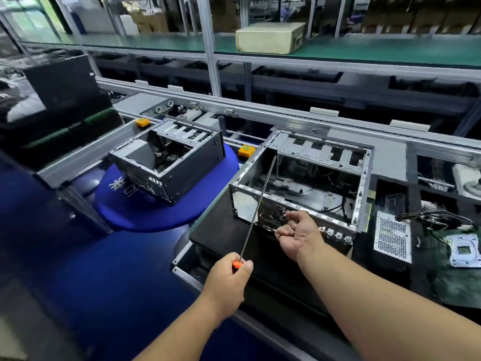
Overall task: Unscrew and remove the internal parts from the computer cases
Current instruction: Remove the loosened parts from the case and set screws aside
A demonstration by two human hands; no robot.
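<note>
Left hand (pixel 229 278) grips the long orange-handled screwdriver (pixel 256 212); right hand (pixel 296 234), curled (contents unclear), sits at the nearly gutted open silver steel computer case (pixel 364 178); loose wiring remains inside.

Both bare forearms reach forward from the near edge. The left hand (pixel 229 280) sits nearer, fingers curled round a screwdriver (pixel 256 209) handle, knuckles up. The right hand (pixel 299 235) is farther and to the right, fingers curled in a fist, back of hand up.
</note>
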